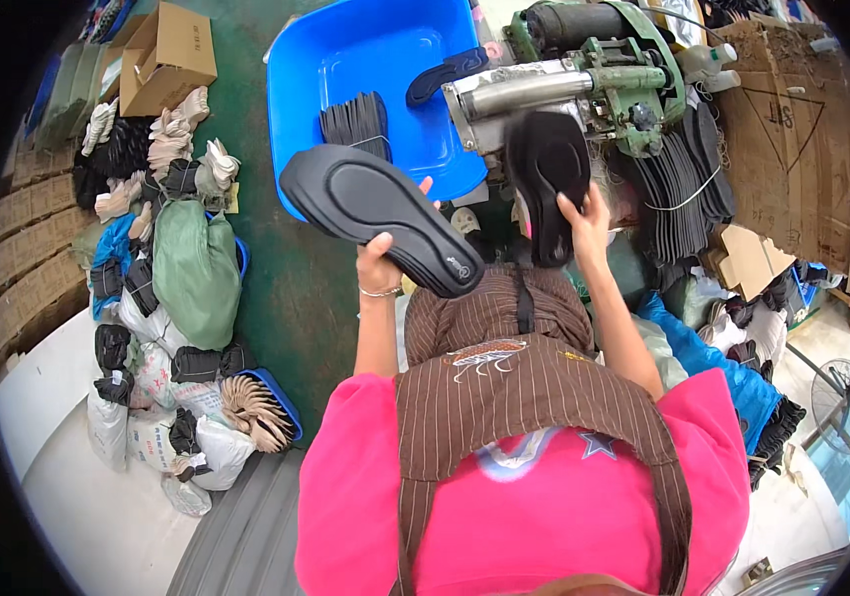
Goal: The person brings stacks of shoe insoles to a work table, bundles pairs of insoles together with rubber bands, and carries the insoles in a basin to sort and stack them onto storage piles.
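Note:
My left hand (381,266) is closed around a thick stack of black shoe insoles (370,204), tilted with its wide end to the upper left, over the near edge of a blue basin (283,129). My right hand (587,221) grips a black insole (550,164) in front of the machine. That insole stands nearly upright and its top is blurred; whether it is one or more I cannot tell. Inside the basin lie a tied bundle of dark insoles (355,121) and a loose dark insole (445,77).
A green machine (640,84) with a metal roller (529,94) stands beyond my right hand. Bundled black insoles (671,179) lie to its right, near a large brown carton (792,129). On the left are an open cardboard box (168,60), a green sack (194,273) and several bags.

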The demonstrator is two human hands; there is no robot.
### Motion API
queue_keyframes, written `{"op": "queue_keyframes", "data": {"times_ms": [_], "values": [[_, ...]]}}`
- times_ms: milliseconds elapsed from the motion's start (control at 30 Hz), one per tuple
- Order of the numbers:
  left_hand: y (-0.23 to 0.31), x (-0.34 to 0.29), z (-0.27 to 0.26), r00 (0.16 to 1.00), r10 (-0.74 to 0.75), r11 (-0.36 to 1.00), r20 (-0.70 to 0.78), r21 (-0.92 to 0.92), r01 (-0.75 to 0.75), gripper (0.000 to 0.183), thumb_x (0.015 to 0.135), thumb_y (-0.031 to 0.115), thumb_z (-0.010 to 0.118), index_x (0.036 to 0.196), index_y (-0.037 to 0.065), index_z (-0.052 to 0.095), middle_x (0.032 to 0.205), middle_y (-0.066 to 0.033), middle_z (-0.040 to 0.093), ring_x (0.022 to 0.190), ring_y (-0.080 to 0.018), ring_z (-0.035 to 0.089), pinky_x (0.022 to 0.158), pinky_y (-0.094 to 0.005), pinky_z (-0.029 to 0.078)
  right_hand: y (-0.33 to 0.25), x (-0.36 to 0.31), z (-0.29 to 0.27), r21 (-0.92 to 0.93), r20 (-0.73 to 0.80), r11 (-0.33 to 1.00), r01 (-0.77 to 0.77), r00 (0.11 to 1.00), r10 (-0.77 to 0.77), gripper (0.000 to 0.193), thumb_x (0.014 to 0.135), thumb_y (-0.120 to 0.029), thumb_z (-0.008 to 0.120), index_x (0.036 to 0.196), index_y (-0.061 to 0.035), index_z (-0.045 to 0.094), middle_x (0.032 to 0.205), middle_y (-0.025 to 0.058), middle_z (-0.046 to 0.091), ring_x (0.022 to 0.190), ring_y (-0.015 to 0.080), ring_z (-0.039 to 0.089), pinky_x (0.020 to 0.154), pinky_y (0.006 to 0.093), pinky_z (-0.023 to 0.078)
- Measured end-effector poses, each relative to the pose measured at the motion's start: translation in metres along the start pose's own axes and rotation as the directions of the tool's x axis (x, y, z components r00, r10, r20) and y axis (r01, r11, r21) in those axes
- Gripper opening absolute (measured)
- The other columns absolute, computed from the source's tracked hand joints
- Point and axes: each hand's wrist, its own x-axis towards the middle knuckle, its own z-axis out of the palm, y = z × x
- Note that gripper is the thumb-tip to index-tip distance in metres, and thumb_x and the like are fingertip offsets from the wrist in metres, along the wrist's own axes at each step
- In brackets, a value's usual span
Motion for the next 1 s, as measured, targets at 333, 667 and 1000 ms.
{"op": "queue_keyframes", "data": {"times_ms": [333,667,1000], "values": [[-0.008,-0.002,0.009,0.997,0.023,0.989,-0.072,-0.145,-0.033,0.088,0.073,0.036,0.069,0.144,0.004,0.029,0.150,-0.0239,0.025,0.139,-0.0438,0.023,0.103,-0.0591,0.039,-0.002,-0.025,0.005,-0.163,0.071,0.928,0.335,0.942,-0.328,0.061,0.088,0.008,0.055,0.144,-0.0002,0.033,0.138,0.0145,0.048,0.128,0.0206,0.045,0.108,0.0309,0.032],[-0.030,-0.017,-0.006,0.980,-0.075,0.964,-0.185,-0.264,0.024,0.065,0.074,0.024,0.067,0.128,-0.005,0.045,0.118,-0.0192,0.059,0.104,-0.0328,0.061,0.092,-0.0458,0.052,-0.029,0.002,0.033,0.065,0.120,0.993,0.095,0.987,-0.102,0.022,0.090,-0.005,0.061,0.110,0.0023,0.057,0.099,0.0078,0.065,0.082,0.0126,0.063,0.074,0.0264,0.051],[-0.048,-0.007,0.029,0.963,-0.115,0.993,-0.245,-0.010,0.116,0.044,0.077,-0.001,0.065,0.119,-0.003,0.053,0.111,-0.0124,0.062,0.101,-0.0233,0.062,0.090,-0.0364,0.051,-0.061,0.002,0.070,0.073,0.353,0.925,-0.373,0.877,0.326,0.035,0.093,-0.028,0.061,0.108,0.0029,0.061,0.102,0.0129,0.068,0.092,0.0159,0.065,0.082,0.0289,0.052]]}}
